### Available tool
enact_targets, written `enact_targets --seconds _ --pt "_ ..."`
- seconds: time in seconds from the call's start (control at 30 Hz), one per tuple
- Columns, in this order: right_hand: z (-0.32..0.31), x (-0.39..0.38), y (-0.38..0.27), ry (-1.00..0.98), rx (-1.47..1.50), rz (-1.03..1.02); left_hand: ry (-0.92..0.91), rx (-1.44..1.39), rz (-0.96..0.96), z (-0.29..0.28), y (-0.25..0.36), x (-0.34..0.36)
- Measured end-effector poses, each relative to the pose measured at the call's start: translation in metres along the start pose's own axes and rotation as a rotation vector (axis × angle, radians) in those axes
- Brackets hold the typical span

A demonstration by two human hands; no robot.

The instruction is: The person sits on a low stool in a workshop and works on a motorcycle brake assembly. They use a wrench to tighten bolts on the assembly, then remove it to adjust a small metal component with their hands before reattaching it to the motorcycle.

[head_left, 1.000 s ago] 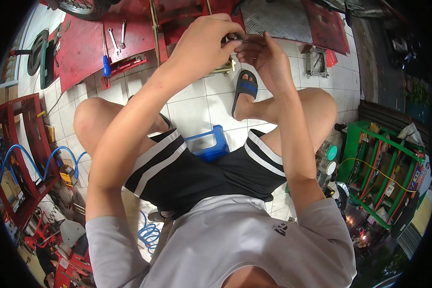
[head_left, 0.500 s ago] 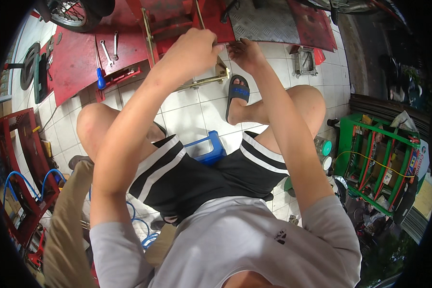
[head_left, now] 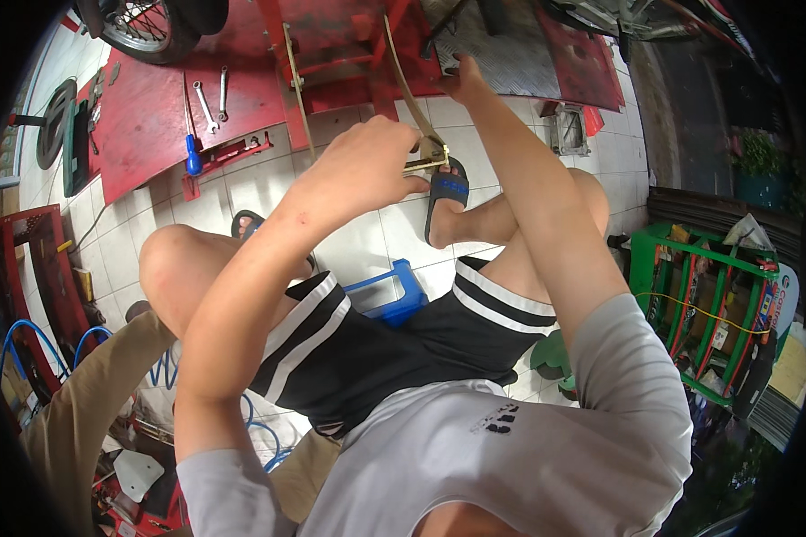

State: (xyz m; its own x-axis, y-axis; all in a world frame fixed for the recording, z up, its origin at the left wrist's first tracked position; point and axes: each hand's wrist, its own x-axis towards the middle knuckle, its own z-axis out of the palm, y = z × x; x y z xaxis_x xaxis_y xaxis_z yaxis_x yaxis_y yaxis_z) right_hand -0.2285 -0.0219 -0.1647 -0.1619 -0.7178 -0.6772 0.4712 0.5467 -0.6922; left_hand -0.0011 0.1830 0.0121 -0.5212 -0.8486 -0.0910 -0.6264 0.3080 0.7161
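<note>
My left hand (head_left: pixel 367 166) is curled around the near end of a brass-coloured metal frame (head_left: pixel 439 159), thumb below the bar and fingers above. The frame's long side arms slope away toward the red motorcycle lift (head_left: pixel 251 80). Farther off to the right, my right hand (head_left: pixel 464 82) is at the edge of the lift's grey tread plate (head_left: pixel 497 49). Its thumb and a finger are apart, with nothing visible between them; the other fingers are partly hidden.
Two wrenches (head_left: pixel 206 109) and a blue-handled screwdriver (head_left: pixel 192 157) lie on the lift's left side, near a wheel (head_left: pixel 143 31). Between my legs stands a blue plastic stool (head_left: pixel 398 295). A green rack (head_left: pixel 698 313) is at the right. Another person's trouser leg (head_left: pixel 98 385) is close on my left.
My left hand has come nearer to me, and the frame's near end now lies over my right sandal. My right hand has moved slightly farther away. The trouser leg on my left has shifted.
</note>
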Motion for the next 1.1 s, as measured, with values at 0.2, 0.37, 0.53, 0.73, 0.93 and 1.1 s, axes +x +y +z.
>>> enact_targets --seconds 0.2,0.37,0.53,0.73,0.93,1.1 --pt "-0.006 -0.056 -0.054 -0.168 -1.018 -0.012 -0.091 0.029 -0.118 -0.007 0.010 0.003" --pt "-0.004 -0.195 -0.061 -0.598 -1.210 -0.120 0.020 0.024 -0.056 -0.002 0.010 -0.004" --pt "-0.029 -0.241 -0.036 -0.690 -1.064 -0.224 0.051 0.036 -0.031 0.004 0.019 -0.005" --pt "-0.031 -0.250 -0.026 -0.692 -0.976 -0.300 0.105 0.125 -0.111 0.006 0.027 -0.008" --pt "-0.034 -0.245 -0.021 -0.696 -0.942 -0.357 0.147 0.047 -0.019 0.007 0.022 -0.004" --pt "-0.036 -0.242 -0.017 -0.716 -0.840 -0.354 0.104 0.014 -0.018 0.005 0.022 -0.002"
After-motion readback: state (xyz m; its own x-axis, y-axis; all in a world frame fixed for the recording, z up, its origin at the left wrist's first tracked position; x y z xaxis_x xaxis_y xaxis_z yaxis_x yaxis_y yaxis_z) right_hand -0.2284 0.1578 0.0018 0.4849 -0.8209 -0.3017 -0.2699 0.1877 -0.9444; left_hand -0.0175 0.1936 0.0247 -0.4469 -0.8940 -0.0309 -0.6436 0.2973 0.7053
